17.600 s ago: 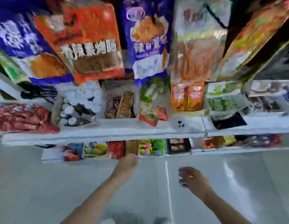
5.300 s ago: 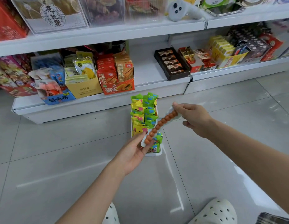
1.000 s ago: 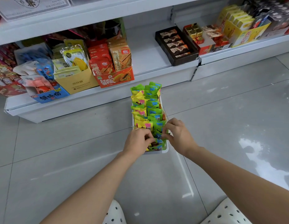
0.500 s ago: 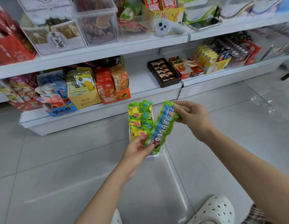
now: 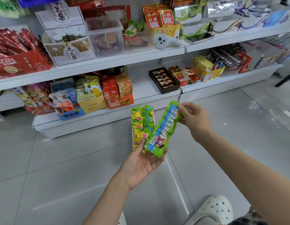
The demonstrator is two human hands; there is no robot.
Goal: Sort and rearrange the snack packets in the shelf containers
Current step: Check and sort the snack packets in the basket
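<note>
So I've got the long green crinkly plastic snack packet [image 5: 163, 129] lifted out of the white tray of green and yellow sachets [image 5: 141, 125] on the floor; a second ago both hands were down in it. My left hand [image 5: 141, 163] cradles the near end on loosely bent fingers, my right hand [image 5: 192, 118] pinches the far end. Long axis runs near-left to far-right, printed face up. Probably the odd one out, so it likely belongs somewhere on the white bottom shelf [image 5: 145, 85] beyond.

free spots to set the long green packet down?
Bare shelf between the orange box and the dark chocolate tray. Open floor left of the white tray. Crowded: that tray is full of small packets. Both the left hand and right hand hold the long green packet.
</note>
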